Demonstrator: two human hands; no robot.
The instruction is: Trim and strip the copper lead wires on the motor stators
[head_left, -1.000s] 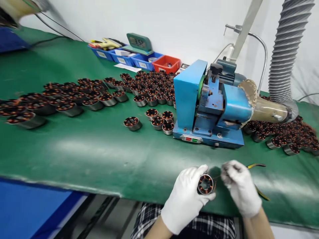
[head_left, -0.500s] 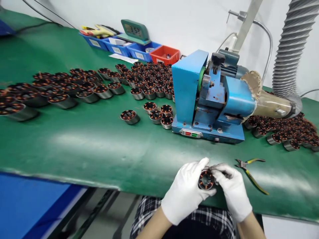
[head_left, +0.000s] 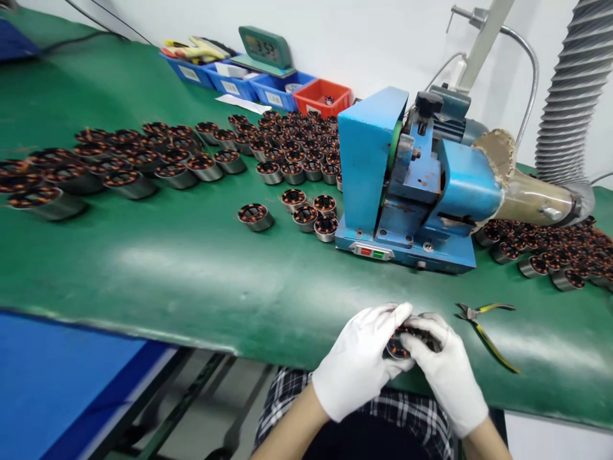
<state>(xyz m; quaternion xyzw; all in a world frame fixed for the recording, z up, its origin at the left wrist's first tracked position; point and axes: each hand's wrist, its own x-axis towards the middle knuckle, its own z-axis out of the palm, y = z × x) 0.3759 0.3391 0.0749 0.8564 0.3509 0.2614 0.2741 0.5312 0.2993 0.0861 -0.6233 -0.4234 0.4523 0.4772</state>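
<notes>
Just above the bench's front edge, a round motor stator with copper windings and a metal rim sits between my white-gloved hands. My left hand grips it from the left, thumb and fingers around the rim. Over its top and right side lie the curled fingers of my right hand, covering much of the windings. Whether those fingertips also pinch a wire is hidden. To the right of my right hand lie cutting pliers with yellow-green handles, spread apart on the green bench.
A blue grinding machine stands ahead, joined to a grey ducting hose. Many stators stand at left, behind the machine and at right. Blue bins, a red bin and a digital clock line the wall.
My right hand's fingers have moved left over the top of the stator, which now shows less of its ring. The view has shifted slightly; the bench items stay put.
</notes>
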